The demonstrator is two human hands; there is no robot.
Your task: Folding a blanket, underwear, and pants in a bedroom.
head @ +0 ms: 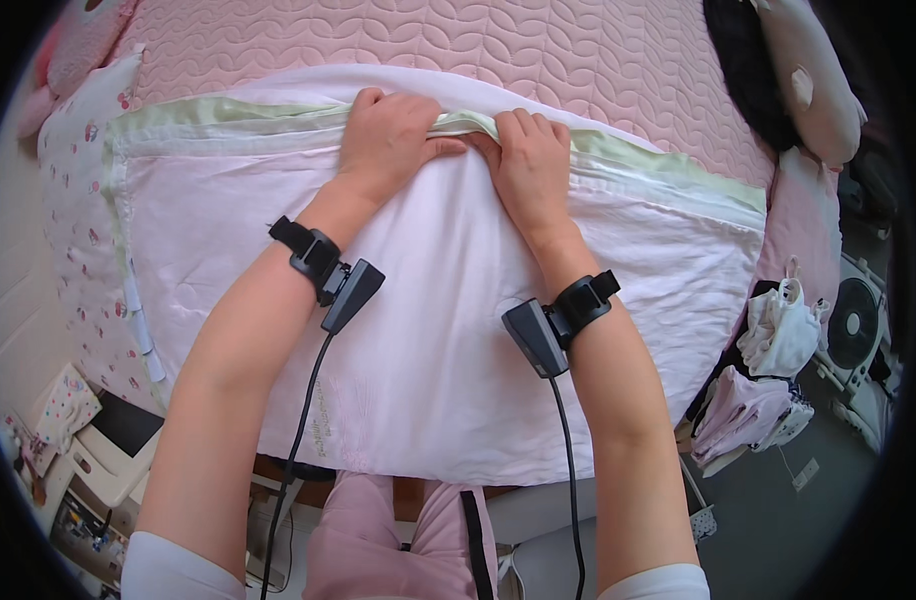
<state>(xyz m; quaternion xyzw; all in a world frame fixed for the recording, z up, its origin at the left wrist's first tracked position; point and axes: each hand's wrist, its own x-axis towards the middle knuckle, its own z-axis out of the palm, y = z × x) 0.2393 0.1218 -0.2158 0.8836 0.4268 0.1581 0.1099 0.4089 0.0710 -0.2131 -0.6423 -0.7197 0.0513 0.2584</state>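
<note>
A pale pink fabric cover [443,300] with a light green and white border [653,161] lies spread before me, its near edge hanging by my legs. At its far edge, my left hand [390,135] grips the border, fingers curled over the top and thumb beneath. Close to its right, my right hand [531,154] grips the same border, with the thumb pointing toward the left one. A short stretch of bunched green edge shows between the two hands. Each wrist wears a black strap with a cabled device. Whether anything lies inside the cover cannot be seen.
Beyond the cover lies a pink quilted bedspread [443,37]. A cherry-print cloth [75,225] and a pink plush toy [82,52] are at left. On the right are a plush toy [818,90], folded clothes [743,412] and a fan [853,322]. A white stool [112,465] stands lower left.
</note>
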